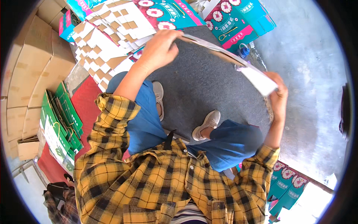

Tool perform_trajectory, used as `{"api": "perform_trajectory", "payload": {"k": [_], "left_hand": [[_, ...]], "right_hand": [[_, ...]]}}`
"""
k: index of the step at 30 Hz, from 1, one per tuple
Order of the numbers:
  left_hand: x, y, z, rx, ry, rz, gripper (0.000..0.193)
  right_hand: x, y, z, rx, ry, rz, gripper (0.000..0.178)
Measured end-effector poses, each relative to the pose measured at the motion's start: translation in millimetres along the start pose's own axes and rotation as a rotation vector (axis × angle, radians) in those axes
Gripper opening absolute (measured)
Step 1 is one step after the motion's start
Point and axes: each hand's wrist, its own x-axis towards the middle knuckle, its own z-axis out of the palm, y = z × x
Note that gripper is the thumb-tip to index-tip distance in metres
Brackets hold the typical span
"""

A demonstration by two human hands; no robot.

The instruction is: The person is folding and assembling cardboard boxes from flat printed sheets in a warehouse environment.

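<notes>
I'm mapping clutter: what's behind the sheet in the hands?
A blue object, possibly a bottle top, and gray floor show beyond the sheet; whatever it covers can't be seen.

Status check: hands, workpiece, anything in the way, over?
Left hand and right hand gripping opposite ends of thin sheet. Sheet nearly edge-on to camera. Blue object visible beyond it; nothing visibly blocking.

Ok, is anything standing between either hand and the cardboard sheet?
Nothing visible is: the left hand and the right hand hold opposite ends of the cardboard sheet. The small blue thing shows past its far edge, not between.
</notes>
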Motion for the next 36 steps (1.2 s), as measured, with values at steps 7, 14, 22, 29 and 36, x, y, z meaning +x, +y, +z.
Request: {"api": "perform_trajectory", "payload": {"k": [7,14,22,29,36], "left_hand": [[-4,11,3,-0.258,-0.474,0.052,0.032],[-14,20,46,-0.272,-0.505,0.154,0.034],[-20,40,107,-0.409,-0.615,-0.076,0.028],[-14,71,122,-0.862,-0.797,-0.373,0.022],[-21,75,141,-0.551,-0.442,-0.2,0.03]], "right_hand": [[-51,19,-46,0.163,-0.029,0.231,0.017],[-25,99,-16,-0.238,0.545,0.228,0.033],[-35,62,119,0.385,-0.177,0.605,0.083],[-28,62,147,0.358,-0.036,0.593,0.086],[-47,76,131,0.221,0.058,0.64,0.068]]}}
